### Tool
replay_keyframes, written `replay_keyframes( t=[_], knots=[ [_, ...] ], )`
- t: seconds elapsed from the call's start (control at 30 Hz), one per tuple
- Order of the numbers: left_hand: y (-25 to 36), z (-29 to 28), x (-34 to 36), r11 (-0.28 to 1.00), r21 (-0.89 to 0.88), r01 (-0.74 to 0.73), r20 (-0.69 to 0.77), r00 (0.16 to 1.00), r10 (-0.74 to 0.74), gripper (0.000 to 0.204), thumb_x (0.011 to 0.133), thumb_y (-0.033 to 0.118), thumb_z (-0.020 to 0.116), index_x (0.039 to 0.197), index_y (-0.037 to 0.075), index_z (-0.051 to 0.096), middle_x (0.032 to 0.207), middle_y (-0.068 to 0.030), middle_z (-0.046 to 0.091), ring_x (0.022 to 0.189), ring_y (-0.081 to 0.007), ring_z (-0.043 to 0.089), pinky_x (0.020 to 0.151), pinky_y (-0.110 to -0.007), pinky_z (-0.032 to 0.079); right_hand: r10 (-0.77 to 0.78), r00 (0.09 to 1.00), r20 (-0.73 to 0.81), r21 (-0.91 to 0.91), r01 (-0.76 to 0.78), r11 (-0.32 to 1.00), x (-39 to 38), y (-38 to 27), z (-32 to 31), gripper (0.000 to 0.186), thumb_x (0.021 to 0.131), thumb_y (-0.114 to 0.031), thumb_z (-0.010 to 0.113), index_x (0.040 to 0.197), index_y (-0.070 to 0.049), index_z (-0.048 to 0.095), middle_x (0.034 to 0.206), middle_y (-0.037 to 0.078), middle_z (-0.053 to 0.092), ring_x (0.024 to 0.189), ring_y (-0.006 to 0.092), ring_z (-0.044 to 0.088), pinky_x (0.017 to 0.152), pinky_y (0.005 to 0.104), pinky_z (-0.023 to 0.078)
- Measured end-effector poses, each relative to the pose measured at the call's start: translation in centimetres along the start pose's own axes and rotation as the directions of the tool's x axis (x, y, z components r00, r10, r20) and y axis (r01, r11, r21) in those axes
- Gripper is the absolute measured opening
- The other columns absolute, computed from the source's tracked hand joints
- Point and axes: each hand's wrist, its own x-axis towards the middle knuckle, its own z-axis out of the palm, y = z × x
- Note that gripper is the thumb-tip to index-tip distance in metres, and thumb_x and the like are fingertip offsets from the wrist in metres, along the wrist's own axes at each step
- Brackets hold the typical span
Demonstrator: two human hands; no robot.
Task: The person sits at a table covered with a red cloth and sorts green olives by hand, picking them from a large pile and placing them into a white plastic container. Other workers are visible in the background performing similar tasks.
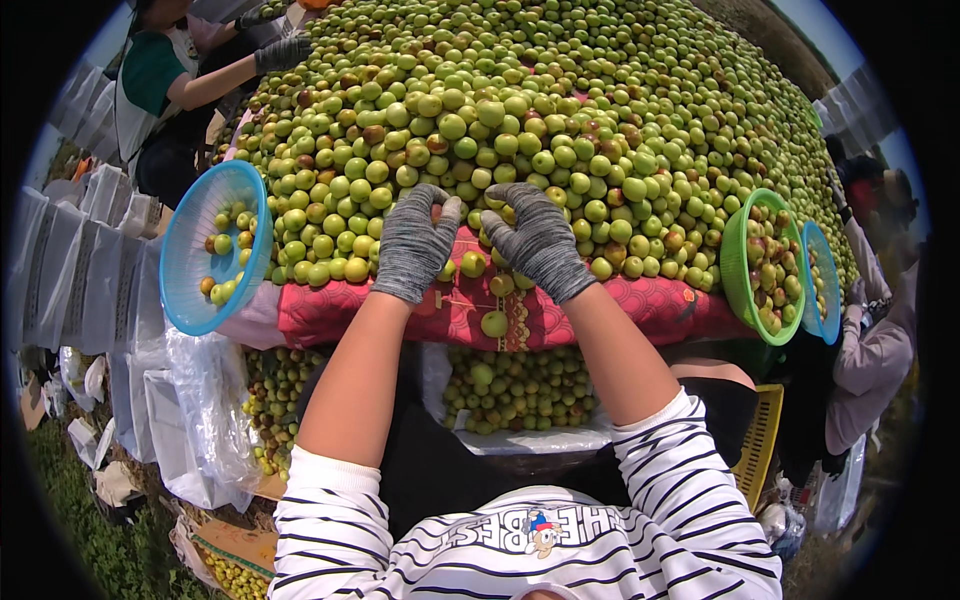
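Observation:
Many small round fruits (452,125), green with reddish-brown patches, form a heap on a red patterned cloth (620,310). Both hands wear grey knit gloves at the heap's near edge. My left hand (418,240) curls its fingers and thumb round a reddish fruit, partly hidden. Across from it, my right hand (532,240) has bent fingers among the fruit; whatever they hold is hidden. A few loose fruits lie on the cloth between the hands, below the fingertips.
Blue baskets (178,250) stand left and far right, beside a green basket (737,290), all holding fruit. A co-worker's gloved hand (282,55) reaches in at upper left; another person (865,360) is at right. Below are fruit containers, a yellow crate (760,430) and plastic bags (200,420).

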Motion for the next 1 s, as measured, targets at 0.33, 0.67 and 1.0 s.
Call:
replay_keyframes(
  t=[0.33,0.67,1.0],
  knots=[
    [-1.7,1.9,6.3,0.998,-0.045,0.034,-0.120,0.992,-0.039,0.067,0.080,0.016,0.064,0.142,0.006,0.040,0.140,-0.0215,0.046,0.129,-0.0359,0.047,0.108,-0.040,0.040,-0.246,0.962,0.116,-0.571,0.267,0.776,11.8,0.6,3.2,0.052,0.091,-0.035,0.058,0.141,-0.027,0.046,0.151,0.004,0.038,0.141,0.0288,0.032,0.112,0.0601,0.022],
    [0.5,2.2,4.7,0.980,0.199,-0.024,0.309,0.950,-0.040,0.064,0.082,0.015,0.062,0.141,0.003,0.039,0.129,-0.0228,0.056,0.119,-0.0357,0.056,0.105,-0.040,0.043,-0.076,0.957,0.280,-0.611,0.239,0.754,5.6,1.5,2.3,0.050,0.087,-0.027,0.061,0.134,-0.017,0.049,0.125,0.006,0.057,0.124,0.0240,0.049,0.109,0.0611,0.024],
    [1.7,1.7,-0.8,0.979,-0.074,-0.188,0.211,0.957,0.200,0.052,0.076,0.015,0.077,0.122,0.003,0.056,0.105,-0.0146,0.064,0.096,-0.0288,0.064,0.088,-0.036,0.052,0.005,0.985,0.174,-0.203,0.031,0.979,-0.8,-0.8,-1.1,0.060,0.090,-0.045,0.058,0.138,-0.010,0.044,0.081,0.010,0.068,0.082,0.0299,0.067,0.092,0.0431,0.044]
  ],
)
